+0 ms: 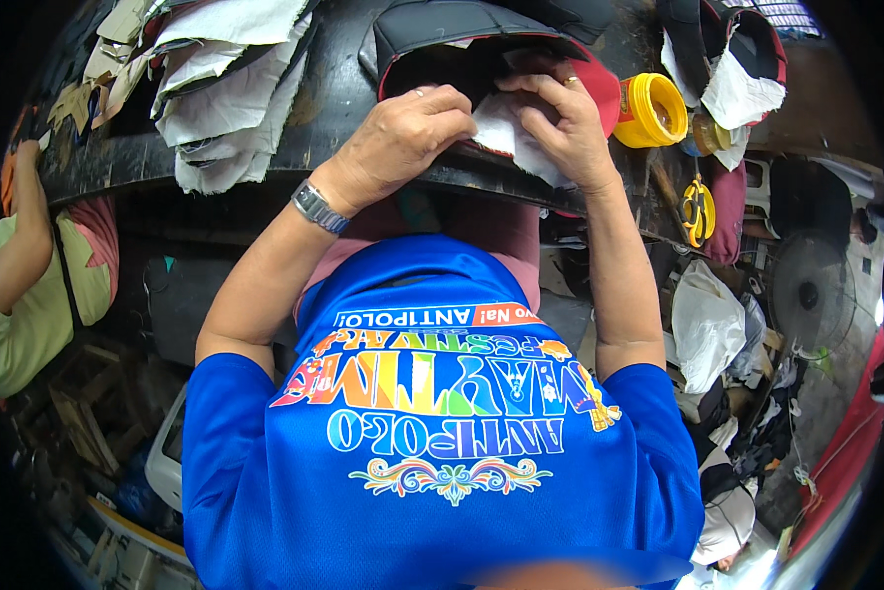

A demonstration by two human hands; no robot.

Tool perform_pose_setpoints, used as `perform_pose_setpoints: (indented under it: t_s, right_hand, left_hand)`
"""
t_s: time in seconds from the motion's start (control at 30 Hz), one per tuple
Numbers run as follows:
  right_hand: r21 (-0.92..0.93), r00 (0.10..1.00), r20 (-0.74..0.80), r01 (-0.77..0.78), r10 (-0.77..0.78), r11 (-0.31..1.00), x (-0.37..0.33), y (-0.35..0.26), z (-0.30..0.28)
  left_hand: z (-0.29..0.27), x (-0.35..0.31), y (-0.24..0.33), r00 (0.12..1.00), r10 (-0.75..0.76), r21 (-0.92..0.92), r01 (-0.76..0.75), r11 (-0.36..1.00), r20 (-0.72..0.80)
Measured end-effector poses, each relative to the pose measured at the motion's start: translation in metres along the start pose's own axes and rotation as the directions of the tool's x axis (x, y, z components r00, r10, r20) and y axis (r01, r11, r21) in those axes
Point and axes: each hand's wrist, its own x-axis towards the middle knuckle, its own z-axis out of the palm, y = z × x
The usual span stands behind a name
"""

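A curved black leather-like piece (442,34) with red edging lies on the dark workbench in front of me, its hollow side toward me. White cloth (509,130) shows at its near edge. My left hand (402,133) is closed at the left end of this cloth, thumb and fingertips pinched together on it. My right hand (568,123) is bent over the cloth's right part; its thumb rests near the white cloth while the fingertips reach to the black piece's inner edge. The right fingertips are partly hidden in the dark hollow.
An open yellow jar (650,110) stands right of my right hand. Scissors with yellow handles (698,212) hang at the bench's edge. Layered white cloth pieces (230,108) overhang the bench on the left. Another black piece (693,44) lies far right. A co-worker (29,265) is at left.
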Motion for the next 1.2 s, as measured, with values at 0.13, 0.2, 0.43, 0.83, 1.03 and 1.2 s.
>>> perform_pose_setpoints:
  t_s: [0.13, 0.2, 0.43, 0.83, 1.03, 1.2]
  right_hand:
    - [-0.054, 0.995, 0.040, 0.091, -0.089, 0.994, -0.003, 0.002, -0.001]
    - [-0.043, 0.993, 0.069, 0.098, -0.095, 0.994, -0.006, 0.001, -0.001]
    - [-0.272, 0.987, 0.064, 0.158, -0.146, 0.949, -0.029, -0.010, 0.007]
    - [-0.425, 0.969, 0.051, 0.239, -0.240, 0.873, -0.043, -0.016, 0.022]
    - [-0.439, 0.969, 0.060, 0.240, -0.239, 0.866, -0.046, -0.015, 0.024]
    - [-0.454, 0.957, 0.055, 0.277, -0.283, 0.847, -0.048, -0.011, 0.028]
  left_hand:
    - [0.003, -0.001, -0.001, 1.000, 0.021, 0.012, -0.021, 1.000, 0.005]
    - [0.003, -0.003, -0.002, 1.000, 0.029, 0.018, -0.029, 0.999, 0.002]
    - [0.004, -0.006, -0.004, 1.000, -0.009, -0.005, 0.009, 1.000, 0.024]
    - [-0.009, -0.016, 0.006, 0.992, -0.124, -0.183, 0.120, 0.976, -0.010]
    - [-0.008, -0.013, 0.009, 0.967, -0.240, -0.235, 0.215, 0.948, -0.084]
    - [-0.009, -0.010, 0.007, 0.972, -0.220, -0.208, 0.200, 0.958, -0.082]
